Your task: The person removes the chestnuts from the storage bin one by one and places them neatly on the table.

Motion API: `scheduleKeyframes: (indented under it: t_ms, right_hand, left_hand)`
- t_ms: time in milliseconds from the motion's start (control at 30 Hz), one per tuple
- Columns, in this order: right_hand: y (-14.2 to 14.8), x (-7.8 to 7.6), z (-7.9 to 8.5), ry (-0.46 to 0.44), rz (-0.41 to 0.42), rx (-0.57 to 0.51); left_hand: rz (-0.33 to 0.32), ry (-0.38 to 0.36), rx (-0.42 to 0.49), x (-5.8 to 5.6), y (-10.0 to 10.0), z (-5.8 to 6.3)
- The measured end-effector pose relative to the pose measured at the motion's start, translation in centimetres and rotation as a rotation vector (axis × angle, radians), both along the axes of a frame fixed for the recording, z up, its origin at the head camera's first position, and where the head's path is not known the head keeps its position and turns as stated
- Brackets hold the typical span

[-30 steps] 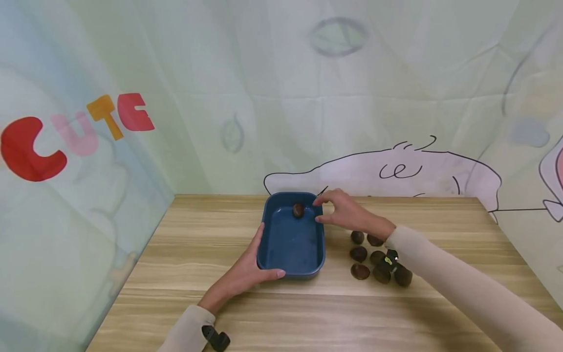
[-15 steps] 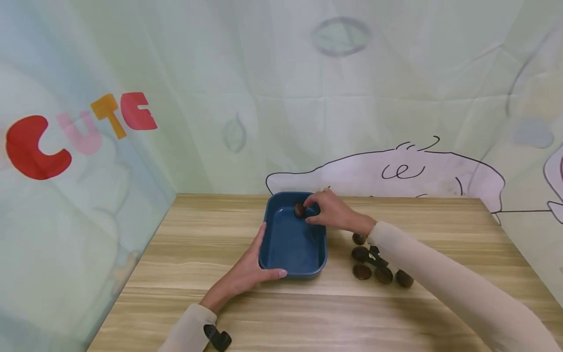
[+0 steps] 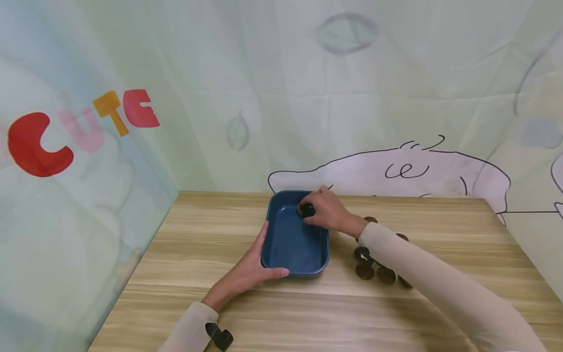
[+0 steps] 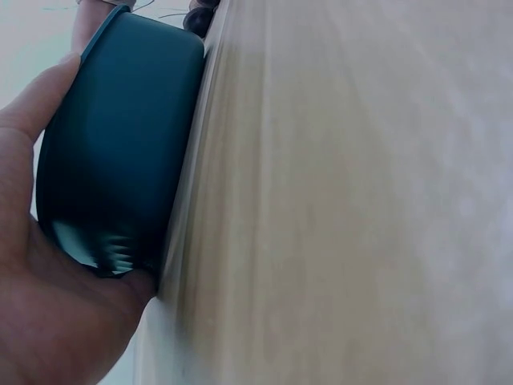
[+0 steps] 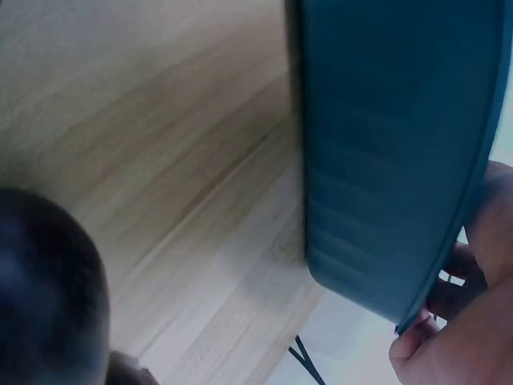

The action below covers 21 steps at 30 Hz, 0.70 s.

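A deep blue rectangular baking dish (image 3: 294, 244) stands on the table. My left hand (image 3: 248, 266) grips its near left corner, thumb along the near wall and fingers along the left wall; the left wrist view shows this hand (image 4: 48, 297) against the outside of the dish (image 4: 120, 120). Over the far right rim reaches my right hand (image 3: 327, 210), its thumb and fingertips around a dark brown chestnut (image 3: 307, 210) inside the dish. In the right wrist view the fingers partly hide that spot. Several chestnuts (image 3: 364, 271) lie right of the dish, some hidden under the right sleeve.
The wooden table (image 3: 198, 220) ends at a printed cloth backdrop (image 3: 220, 122) behind and at the left. Small black wrist devices, such as the one on the left sleeve (image 3: 219, 337), are worn on both arms. One chestnut (image 5: 48, 297) looms close in the right wrist view.
My right hand has moved left and farther into the dish, its spread thumb and fingers closing around the chestnut there. The left hand keeps its grip on the dish.
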State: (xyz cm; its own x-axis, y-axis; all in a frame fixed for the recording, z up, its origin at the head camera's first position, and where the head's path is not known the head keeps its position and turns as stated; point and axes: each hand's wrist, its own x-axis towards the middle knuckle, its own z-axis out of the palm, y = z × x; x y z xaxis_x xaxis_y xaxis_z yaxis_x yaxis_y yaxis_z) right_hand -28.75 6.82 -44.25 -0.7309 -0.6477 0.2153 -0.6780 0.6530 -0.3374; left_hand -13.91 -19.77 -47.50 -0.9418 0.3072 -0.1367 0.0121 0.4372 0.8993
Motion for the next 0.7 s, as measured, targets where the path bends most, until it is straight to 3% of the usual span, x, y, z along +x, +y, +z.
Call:
scheduleKeyframes:
  t_ms: [333, 700]
  right_hand:
    - [-0.6, 0.8, -0.1, 0.011, -0.039, 0.093]
    - [-1.3, 1.6, -0.1, 0.054, 0.085, 0.117]
  left_hand:
    - [0.001, 0.009, 0.001, 0.0, 0.0, 0.0]
    - [0.0, 0.0, 0.0, 0.0, 0.0, 0.0]
